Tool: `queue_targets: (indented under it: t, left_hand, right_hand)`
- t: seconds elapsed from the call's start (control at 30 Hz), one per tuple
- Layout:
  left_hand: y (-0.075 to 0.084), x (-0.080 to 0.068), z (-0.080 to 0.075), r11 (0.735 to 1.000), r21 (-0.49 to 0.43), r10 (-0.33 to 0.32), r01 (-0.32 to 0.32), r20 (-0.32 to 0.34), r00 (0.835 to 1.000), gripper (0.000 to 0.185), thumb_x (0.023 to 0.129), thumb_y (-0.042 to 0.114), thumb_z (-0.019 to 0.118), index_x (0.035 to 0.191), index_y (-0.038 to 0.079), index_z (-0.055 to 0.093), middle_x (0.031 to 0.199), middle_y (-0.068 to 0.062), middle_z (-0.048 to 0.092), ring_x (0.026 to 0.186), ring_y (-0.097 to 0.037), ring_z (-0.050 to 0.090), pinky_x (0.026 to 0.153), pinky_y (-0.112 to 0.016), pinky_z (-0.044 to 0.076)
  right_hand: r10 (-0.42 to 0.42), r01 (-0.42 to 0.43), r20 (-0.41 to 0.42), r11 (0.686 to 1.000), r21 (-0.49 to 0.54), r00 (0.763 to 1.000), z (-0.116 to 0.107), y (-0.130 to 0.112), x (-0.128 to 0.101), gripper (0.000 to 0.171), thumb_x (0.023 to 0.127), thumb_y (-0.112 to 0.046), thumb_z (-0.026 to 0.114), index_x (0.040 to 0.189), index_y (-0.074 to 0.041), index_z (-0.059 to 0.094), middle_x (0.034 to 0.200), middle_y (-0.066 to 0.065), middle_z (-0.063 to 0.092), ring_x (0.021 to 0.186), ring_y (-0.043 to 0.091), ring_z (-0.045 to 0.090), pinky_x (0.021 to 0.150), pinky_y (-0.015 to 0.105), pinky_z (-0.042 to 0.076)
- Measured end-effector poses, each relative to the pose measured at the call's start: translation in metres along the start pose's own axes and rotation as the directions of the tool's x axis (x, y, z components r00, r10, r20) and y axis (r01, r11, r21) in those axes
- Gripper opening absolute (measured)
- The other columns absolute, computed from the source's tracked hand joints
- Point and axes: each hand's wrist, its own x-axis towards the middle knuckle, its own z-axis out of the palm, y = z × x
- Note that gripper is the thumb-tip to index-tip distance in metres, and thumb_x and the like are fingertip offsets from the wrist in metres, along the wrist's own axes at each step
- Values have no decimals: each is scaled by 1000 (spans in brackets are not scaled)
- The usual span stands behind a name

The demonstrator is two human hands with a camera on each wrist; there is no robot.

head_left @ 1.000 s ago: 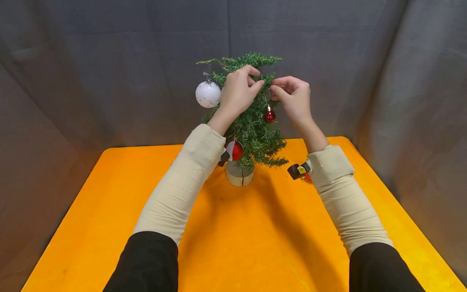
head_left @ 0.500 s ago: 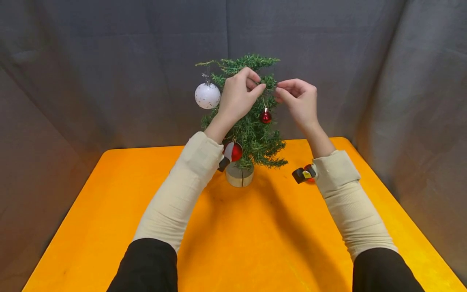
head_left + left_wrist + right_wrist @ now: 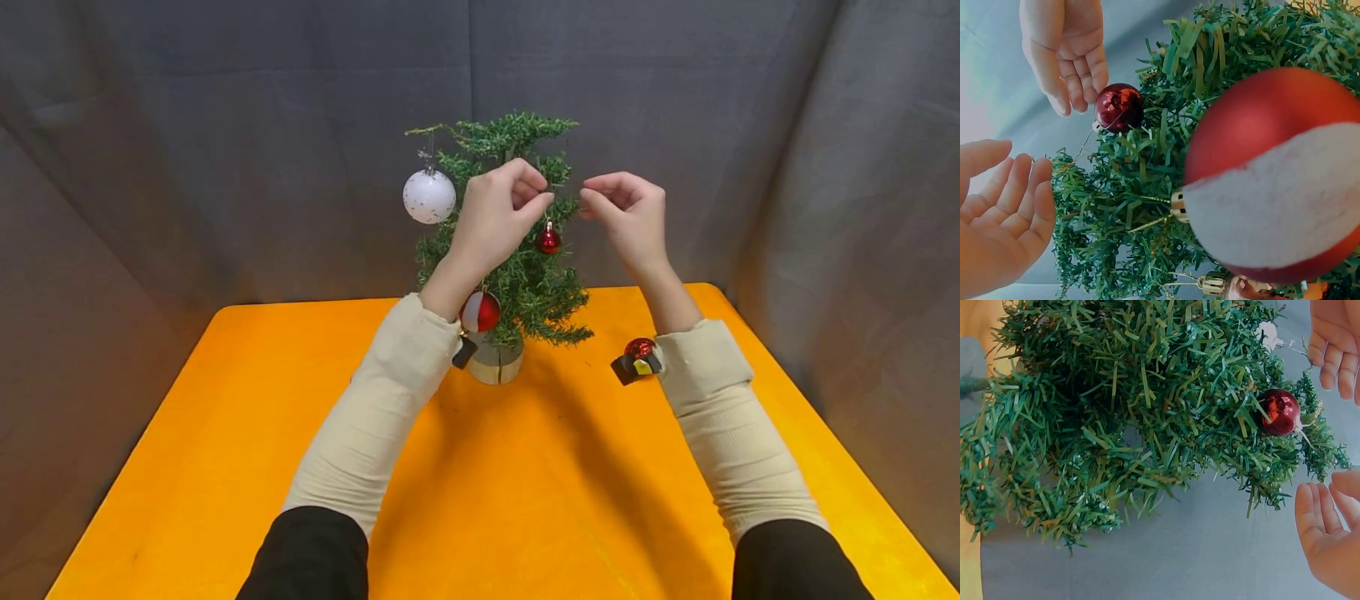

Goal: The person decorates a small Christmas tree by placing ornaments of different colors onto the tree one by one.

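A small shiny red bauble (image 3: 548, 241) hangs by a thin string from the right side of a small green Christmas tree (image 3: 525, 292). Just above and left of it is my left hand (image 3: 495, 208), its fingers loosely bent and the thumb apart from them, with nothing held. My right hand (image 3: 630, 215) is in the air to the right of the branches, also holding nothing. In the left wrist view, relaxed fingers (image 3: 1019, 187) lie near the branch tips, and a large red and white bauble (image 3: 1272, 181) fills the right side.
A white speckled bauble (image 3: 429, 197) hangs at the tree's upper left. Its round wooden base (image 3: 497, 364) stands on the orange table (image 3: 510, 483). Another red bauble (image 3: 640, 349) lies on the table, partly behind the right wrist camera (image 3: 633, 367). Grey curtains surround the table.
My right hand has moved right and down, away from the small red bauble's string. The left hand has lowered slightly and shifted right. The small bauble has swung a little left and hangs from the tree.
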Motion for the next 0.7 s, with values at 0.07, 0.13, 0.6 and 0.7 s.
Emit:
queue_targets:
  t: [0.07, 0.13, 0.6, 0.7]
  left_hand:
    - [0, -2, 0, 1000, 5, 8, -8, 5, 1000, 15, 86, 17, 61, 94, 4, 62, 85, -5, 64, 70, -11, 57, 67, -17, 44]
    - [0, -5, 0, 1000, 7, 17, -17, 9, 1000, 14, 86, 16, 61, 93, 3, 62, 84, -5, 64, 70, -11, 57, 67, -18, 44]
    - [-13, -31, -3, 995, -15, 100, -99, 76, 992, 11, 83, 13, 64, 88, 3, 68, 85, -4, 65, 71, -12, 57, 65, -19, 44]
    - [-17, -38, -2, 985, -10, 172, -172, 110, 979, 12, 83, 12, 64, 89, 3, 68, 86, -5, 65, 75, -12, 56, 69, -21, 45]
  right_hand:
    - [4, -4, -2, 1000, 2, 1000, -2, 0, -1, 5, 79, 8, 60, 81, 6, 65, 66, 0, 62, 54, 11, 58, 59, 22, 50]
    - [6, -6, -2, 1000, -1, 1000, -4, 1, -2, 5, 80, 8, 60, 82, 11, 63, 66, 0, 63, 54, 12, 58, 60, 21, 50]
    - [15, -15, 6, 1000, -23, 1000, -15, 5, -12, 17, 80, 7, 60, 87, 23, 57, 68, 2, 63, 56, 10, 59, 61, 20, 50]
    - [31, -31, 13, 999, -32, 999, -18, 5, -15, 17, 81, 6, 60, 87, 22, 57, 68, 0, 62, 56, 9, 59, 62, 19, 50]
